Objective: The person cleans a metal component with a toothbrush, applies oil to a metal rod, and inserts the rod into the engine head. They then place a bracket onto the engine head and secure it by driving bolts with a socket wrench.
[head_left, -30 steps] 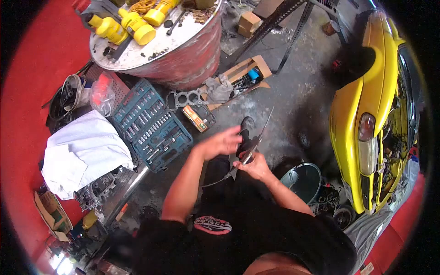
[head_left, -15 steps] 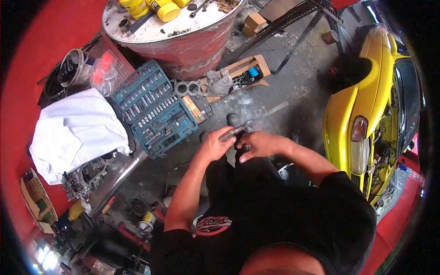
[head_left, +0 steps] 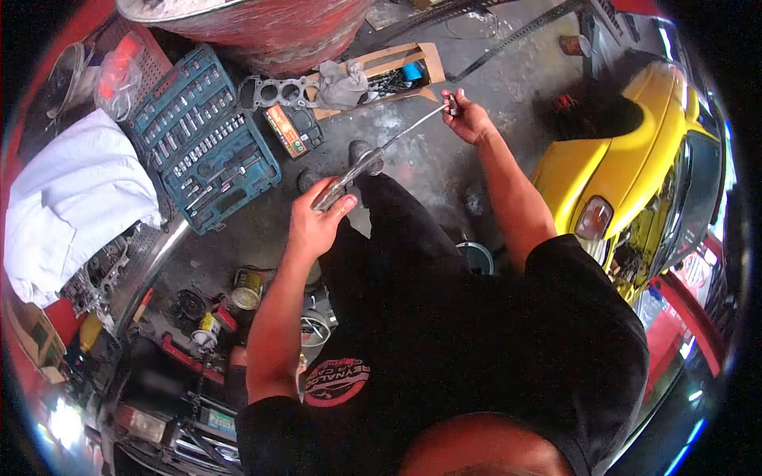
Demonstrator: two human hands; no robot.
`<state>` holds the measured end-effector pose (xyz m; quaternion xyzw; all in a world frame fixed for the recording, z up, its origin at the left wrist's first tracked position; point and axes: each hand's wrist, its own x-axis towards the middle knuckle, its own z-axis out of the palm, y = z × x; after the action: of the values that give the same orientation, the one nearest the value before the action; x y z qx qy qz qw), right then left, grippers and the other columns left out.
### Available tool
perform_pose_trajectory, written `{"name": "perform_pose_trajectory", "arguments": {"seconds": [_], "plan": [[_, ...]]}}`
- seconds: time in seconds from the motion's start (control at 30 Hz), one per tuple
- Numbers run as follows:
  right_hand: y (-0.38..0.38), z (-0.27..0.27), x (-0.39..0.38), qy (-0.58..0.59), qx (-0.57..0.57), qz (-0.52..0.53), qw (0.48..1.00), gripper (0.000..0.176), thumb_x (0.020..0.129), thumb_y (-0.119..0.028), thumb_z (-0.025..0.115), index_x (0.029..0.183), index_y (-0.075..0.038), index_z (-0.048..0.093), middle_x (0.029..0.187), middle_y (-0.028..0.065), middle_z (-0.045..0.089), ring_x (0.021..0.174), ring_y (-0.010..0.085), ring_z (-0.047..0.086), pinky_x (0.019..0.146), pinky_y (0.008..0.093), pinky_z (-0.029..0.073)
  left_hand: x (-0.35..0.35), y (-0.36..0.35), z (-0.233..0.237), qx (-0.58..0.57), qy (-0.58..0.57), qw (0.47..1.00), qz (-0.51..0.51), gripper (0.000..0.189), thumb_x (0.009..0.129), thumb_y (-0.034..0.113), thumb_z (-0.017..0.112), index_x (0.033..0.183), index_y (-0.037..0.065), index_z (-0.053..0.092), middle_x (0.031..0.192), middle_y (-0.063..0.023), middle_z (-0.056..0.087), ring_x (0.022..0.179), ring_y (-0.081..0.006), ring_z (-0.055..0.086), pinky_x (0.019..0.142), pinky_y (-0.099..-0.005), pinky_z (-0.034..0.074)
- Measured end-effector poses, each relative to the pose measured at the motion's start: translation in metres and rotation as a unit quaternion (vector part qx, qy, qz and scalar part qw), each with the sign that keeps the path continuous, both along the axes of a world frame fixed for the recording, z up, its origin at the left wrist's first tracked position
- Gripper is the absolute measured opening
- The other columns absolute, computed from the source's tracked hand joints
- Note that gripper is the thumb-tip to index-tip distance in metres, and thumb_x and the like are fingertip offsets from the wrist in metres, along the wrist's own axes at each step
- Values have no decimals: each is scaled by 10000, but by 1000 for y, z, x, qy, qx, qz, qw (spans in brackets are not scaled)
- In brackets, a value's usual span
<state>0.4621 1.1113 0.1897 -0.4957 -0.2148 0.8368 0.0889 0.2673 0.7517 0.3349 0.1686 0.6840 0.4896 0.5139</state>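
Note:
A long metal wrench (head_left: 406, 129) stretches slantwise between my hands, over my knees and shoes. It has a thick grey handle and a thin, bright shaft. My left hand (head_left: 320, 218) is closed round the handle end, thumb along the top. At the far end, my right hand (head_left: 470, 119) pinches the small dark head of the wrench between thumb and fingers. The right arm reaches forward, close to an open cardboard box (head_left: 435, 63) on the floor.
A blue socket set case (head_left: 230, 170) lies open on the left, beside a metal gasket (head_left: 278, 94) and an orange-labelled box (head_left: 286, 131). A white cloth (head_left: 79, 182) covers engine parts. The yellow car (head_left: 587, 178) stands at right, a large drum (head_left: 270, 36) ahead.
My right hand has moved from near the left hand out to the wrench's far end and now grips it. The left hand has shifted left and down. The view has shifted too.

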Motion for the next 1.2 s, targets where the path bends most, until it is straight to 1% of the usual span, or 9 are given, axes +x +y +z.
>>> {"name": "perform_pose_trajectory", "arguments": {"seconds": [0.23,0.37,0.57,0.9,0.97,1.03,1.1,1.17,1.2], "plan": [[16,-5,-15,-25,19,-11,999,377,1017,-336,406,1146,-4,530,871,76,610,842,199,620,762,348,547,-7,6,0,3,18,1000,-22,260,858,175,712,1065,30,652,783,10,634,676,-67,547,609,-223,435],[29,-18,-16,-22,47,34,998,348,1018,-333,412,1142,-32,535,882,53,622,816,175,628,734,321,546,-13,8,10,-19,-24,999,10,276,824,189,736,1027,22,652,814,-29,652,745,-97,566,723,-281,476],[30,-12,-17,20,25,127,991,332,1019,-328,425,1134,-56,576,890,35,641,751,121,594,607,249,458,-1,-1,1,-9,-72,994,84,257,848,176,716,1034,13,648,832,-26,656,764,-87,575,723,-265,472],[13,-1,-37,-8,77,173,982,334,1010,-274,453,1260,-59,505,1025,54,631,810,142,576,687,337,483,9,-20,-2,-1,2,999,52,339,825,235,744,1050,4,637,846,-76,682,782,-119,620,738,-286,486],[22,-10,-27,-27,124,226,966,371,974,-290,495,1286,-89,508,1049,25,609,791,129,540,791,328,471,18,-31,-12,10,111,991,71,413,801,312,754,1044,-3,642,940,-123,693,843,-173,648,757,-335,503],[10,0,-39,-114,144,221,958,434,980,-300,473,1360,-92,461,1267,67,564,796,104,519,590,219,416,21,-42,-7,38,128,990,51,463,791,347,765,1088,17,635,957,-119,692,881,-193,657,805,-346,509],[31,-37,-27,-8,75,244,967,421,999,-301,475,1333,-45,465,1051,35,615,780,63,574,513,166,358,21,-53,-17,68,190,977,67,442,789,361,762,1054,31,633,931,-166,674,839,-260,664,751,-382,505],[1,-17,-43,-71,98,172,978,377,968,-304,548,1246,-50,520,986,18,594,682,57,489,528,186,392,16,-64,-6,77,162,982,56,445,782,365,760,1050,34,631,908,-176,674,816,-307,662,729,-393,504],[3,-15,-38,-9,78,262,962,357,967,-319,550,1218,-66,535,940,5,590,678,60,482,530,187,401,12,-74,-6,67,167,982,52,449,781,368,758,1056,36,631,901,-181,672,811,-318,659,724,-397,504]]}}
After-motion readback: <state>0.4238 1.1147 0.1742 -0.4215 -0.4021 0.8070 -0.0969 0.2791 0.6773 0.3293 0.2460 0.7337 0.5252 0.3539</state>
